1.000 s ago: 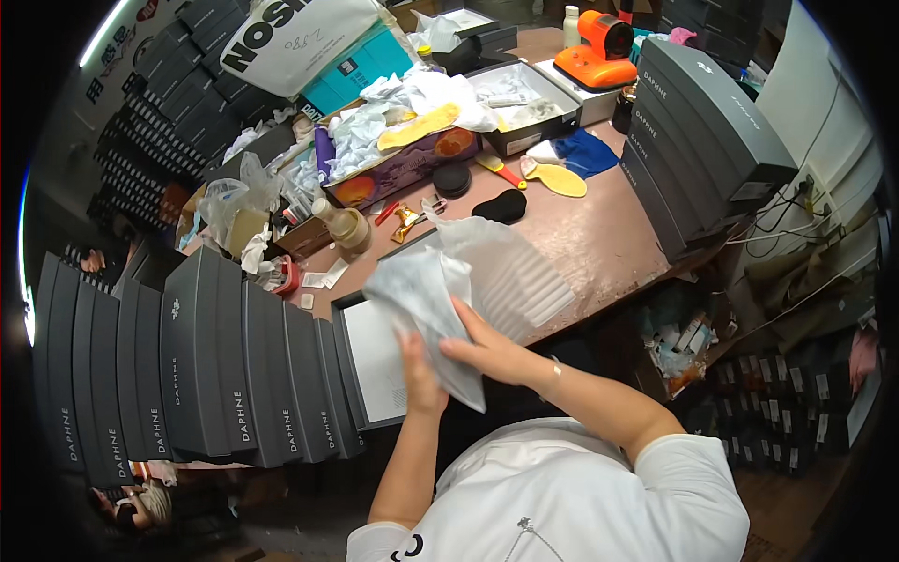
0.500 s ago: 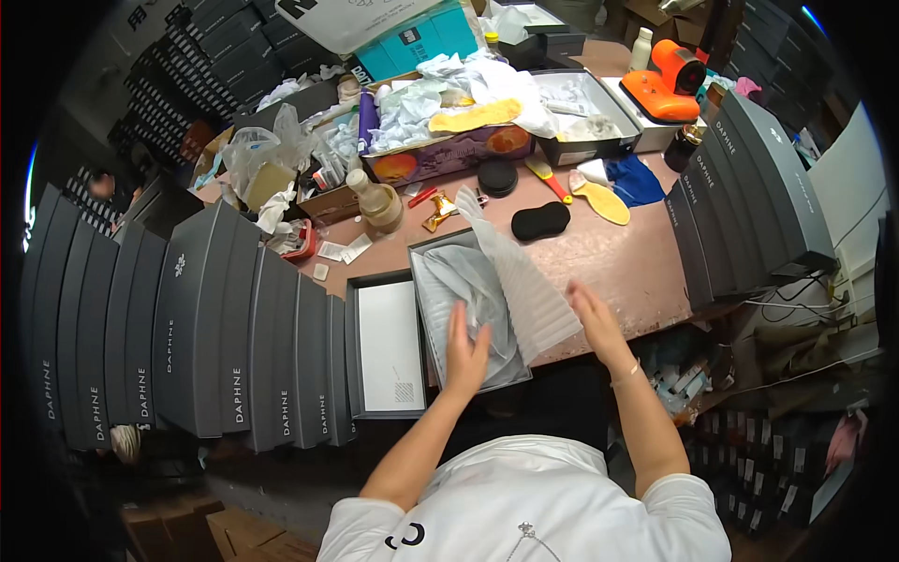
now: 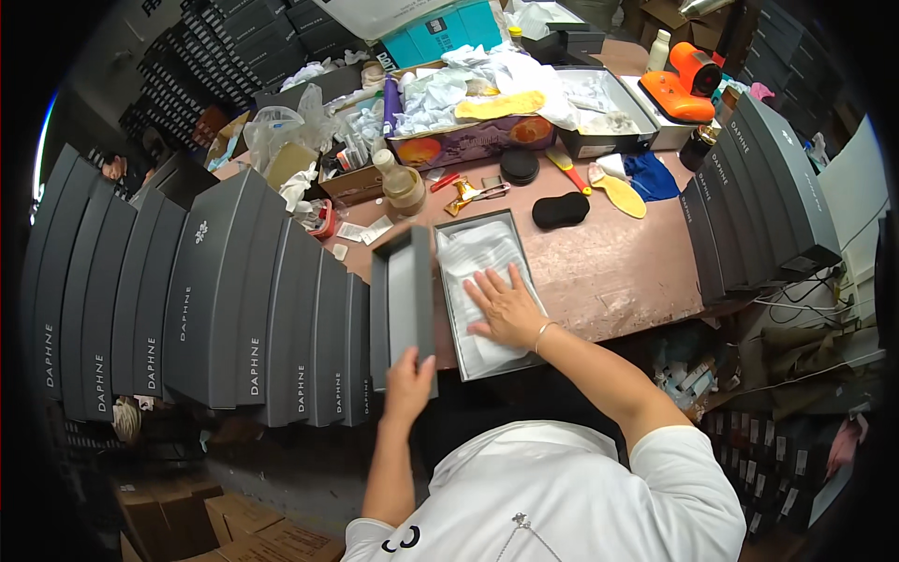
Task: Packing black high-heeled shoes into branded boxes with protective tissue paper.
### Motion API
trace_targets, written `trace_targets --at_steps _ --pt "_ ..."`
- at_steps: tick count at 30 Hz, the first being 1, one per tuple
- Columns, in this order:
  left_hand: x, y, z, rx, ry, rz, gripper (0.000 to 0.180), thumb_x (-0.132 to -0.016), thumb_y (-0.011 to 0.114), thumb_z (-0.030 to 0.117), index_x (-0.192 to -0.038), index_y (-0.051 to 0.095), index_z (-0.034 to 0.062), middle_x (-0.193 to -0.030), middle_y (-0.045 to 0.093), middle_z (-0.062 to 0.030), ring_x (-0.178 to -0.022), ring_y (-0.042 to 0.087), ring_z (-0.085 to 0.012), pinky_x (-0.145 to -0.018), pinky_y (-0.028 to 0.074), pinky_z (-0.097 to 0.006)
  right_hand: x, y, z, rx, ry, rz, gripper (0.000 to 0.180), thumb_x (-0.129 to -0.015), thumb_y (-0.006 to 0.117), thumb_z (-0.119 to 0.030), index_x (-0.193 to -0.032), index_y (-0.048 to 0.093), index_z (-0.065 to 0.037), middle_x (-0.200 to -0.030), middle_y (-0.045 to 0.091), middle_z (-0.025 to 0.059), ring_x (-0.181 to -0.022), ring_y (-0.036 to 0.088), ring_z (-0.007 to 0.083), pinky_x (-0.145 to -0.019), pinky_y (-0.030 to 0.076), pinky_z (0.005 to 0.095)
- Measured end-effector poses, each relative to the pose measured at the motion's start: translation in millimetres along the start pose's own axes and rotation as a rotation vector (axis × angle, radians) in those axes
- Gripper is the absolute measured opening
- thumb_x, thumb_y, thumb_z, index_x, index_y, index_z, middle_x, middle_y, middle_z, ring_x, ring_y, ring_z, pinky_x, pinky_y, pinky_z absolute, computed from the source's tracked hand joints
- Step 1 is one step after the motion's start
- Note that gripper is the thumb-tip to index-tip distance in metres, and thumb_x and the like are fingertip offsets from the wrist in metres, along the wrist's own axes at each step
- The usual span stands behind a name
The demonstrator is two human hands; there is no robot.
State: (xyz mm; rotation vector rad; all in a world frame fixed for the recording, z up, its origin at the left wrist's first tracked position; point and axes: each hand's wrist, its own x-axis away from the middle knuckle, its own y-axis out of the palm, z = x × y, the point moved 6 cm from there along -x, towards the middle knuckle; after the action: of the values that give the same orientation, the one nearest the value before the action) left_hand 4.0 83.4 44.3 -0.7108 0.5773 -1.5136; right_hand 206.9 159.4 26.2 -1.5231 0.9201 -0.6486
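Observation:
A grey shoe box (image 3: 521, 245) sits near the table's front edge, filled with white wrapping paper (image 3: 465, 251) folded over whatever lies inside. My right hand (image 3: 506, 307) rests flat on that paper, fingers spread. Left of the box, the dark grey lid (image 3: 423, 286) is tilted up on its side, its pale inside partly showing. At its near corner my left hand (image 3: 409, 382) closes round the lid's edge. The contents under the paper are hidden.
Stacked grey shoe boxes stand at left (image 3: 220, 290) and right (image 3: 763, 201). Behind lie a black brush (image 3: 560, 212), a round black tin (image 3: 520, 167), a yellow insole (image 3: 620, 195), a glue bottle (image 3: 403, 184), a paper-filled carton (image 3: 468, 143) and an orange device (image 3: 676, 96).
The wrapping paper that stood up on the right is now folded down over the box. My right hand came onto it; my left hand left the box and tilted up the lid.

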Motion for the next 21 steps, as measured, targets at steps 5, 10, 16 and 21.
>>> trace_targets --at_steps 5,10,16,21 --pt "27.3 -81.5 74.2 1.136 0.117 -0.042 0.031 -0.093 0.059 0.013 -0.117 0.052 -0.0051 -0.099 0.064 -0.0096 -0.083 0.062 -0.0122 -0.075 0.050 -0.025 -0.6 -49.9 15.3 -0.681 0.114 0.131 0.067 -0.096 0.045 -0.044 -0.146 0.028 -0.003 -0.150 0.029 0.0208 -0.140 0.027 0.0313 -0.114 0.017 0.0458" --pt "11.5 10.1 82.3 1.100 0.160 -0.149 0.050 -0.096 0.056 0.027 -0.134 0.042 -0.0027 -0.128 0.052 -0.0139 -0.120 0.049 -0.0221 -0.102 0.037 -0.033 55.5 -108.7 57.6 -1.135 0.353 0.330 0.059 -0.096 0.049 -0.035 -0.142 0.034 -0.001 -0.138 0.045 0.0229 -0.127 0.046 0.0281 -0.105 0.035 0.0372" --pt "-48.9 55.8 38.8 0.596 0.009 -0.025 0.063 -0.094 0.055 0.027 -0.142 0.029 -0.0053 -0.139 0.042 -0.0240 -0.128 0.042 -0.0295 -0.107 0.033 -0.039 43.3 -40.7 57.3 -0.856 0.598 0.103 0.057 -0.089 0.058 -0.038 -0.127 0.049 0.004 -0.113 0.061 0.0275 -0.105 0.061 0.0384 -0.091 0.047 0.0424" --pt "-83.4 85.2 -9.1 0.962 -0.330 -0.232 0.045 -0.095 0.056 0.031 -0.124 0.050 -0.0017 -0.113 0.060 -0.0123 -0.099 0.059 -0.0215 -0.086 0.049 -0.034 23.5 7.4 85.1 -1.024 0.665 0.009 0.068 -0.088 0.058 -0.046 -0.130 0.044 0.005 -0.115 0.057 0.0317 -0.107 0.058 0.0406 -0.093 0.045 0.0429"
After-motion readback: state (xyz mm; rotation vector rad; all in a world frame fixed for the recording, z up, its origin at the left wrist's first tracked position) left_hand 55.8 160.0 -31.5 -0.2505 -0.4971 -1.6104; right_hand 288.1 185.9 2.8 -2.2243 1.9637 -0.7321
